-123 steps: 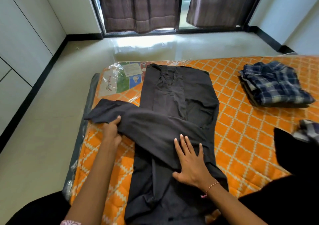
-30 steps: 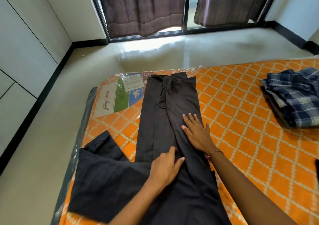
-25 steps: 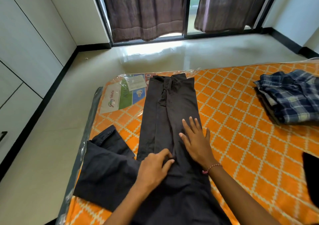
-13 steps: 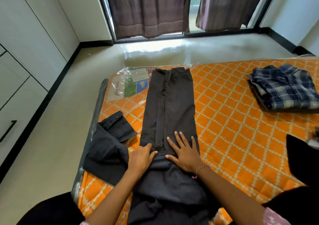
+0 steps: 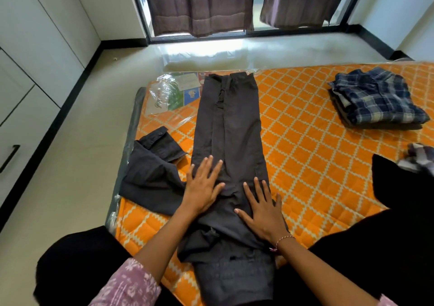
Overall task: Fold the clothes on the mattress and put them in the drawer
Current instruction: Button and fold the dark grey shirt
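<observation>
A dark grey shirt [image 5: 231, 136] lies lengthwise on the orange diamond-patterned mattress [image 5: 317, 146], folded into a narrow strip, collar end toward the window; one sleeve [image 5: 153, 174] still spills out to the left, its buttoned cuff lying on the mattress near the edge. The left hand [image 5: 203, 188] lies flat on the strip's left side, fingers straight and spread, while the right hand [image 5: 264, 211] presses flat just beside it — fingers spread too, a thin bracelet at the wrist. Under clear plastic at the mattress's far-left corner sits a printed label [image 5: 175, 94]; glare makes its writing unreadable. A folded blue plaid shirt [image 5: 378, 99] rests well apart at the far right. Brown curtains [image 5: 199, 2] hang over the window beyond.
</observation>
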